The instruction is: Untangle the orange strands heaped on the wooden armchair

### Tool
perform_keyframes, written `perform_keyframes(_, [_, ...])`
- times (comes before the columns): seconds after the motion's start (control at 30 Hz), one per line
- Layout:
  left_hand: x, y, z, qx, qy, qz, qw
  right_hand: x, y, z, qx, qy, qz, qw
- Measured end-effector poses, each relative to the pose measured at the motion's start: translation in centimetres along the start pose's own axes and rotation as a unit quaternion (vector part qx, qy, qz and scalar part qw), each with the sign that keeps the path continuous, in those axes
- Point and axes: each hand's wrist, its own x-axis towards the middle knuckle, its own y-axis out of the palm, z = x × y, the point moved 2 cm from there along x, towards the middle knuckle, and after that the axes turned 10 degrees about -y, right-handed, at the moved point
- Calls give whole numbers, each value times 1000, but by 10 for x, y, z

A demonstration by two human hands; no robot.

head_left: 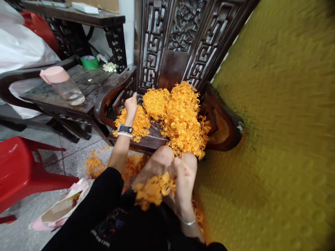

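A big heap of small orange plastic pieces (180, 115) lies on the seat of a dark carved wooden chair (222, 122). My left hand (131, 104) reaches out over the left part of the heap with its fingers curled, closed on something I cannot make out; a watch and bracelet sit on that wrist. My right hand (184, 174) is close to me, over my knees, with fingers closed on a clump of the orange pieces (154, 190) in my lap.
A yellow sheet (274, 122) fills the right side. A dark side table (78, 90) at left carries a clear jar with a pink lid (64, 85) lying on its side and a green tape roll (89, 62). A red plastic stool (21, 170) stands lower left. More orange pieces (96, 164) litter the floor.
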Motion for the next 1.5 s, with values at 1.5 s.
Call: perform_keyframes(1.5, [-173, 11, -21, 113, 88, 288, 947, 67, -58, 13, -320, -15, 315, 893])
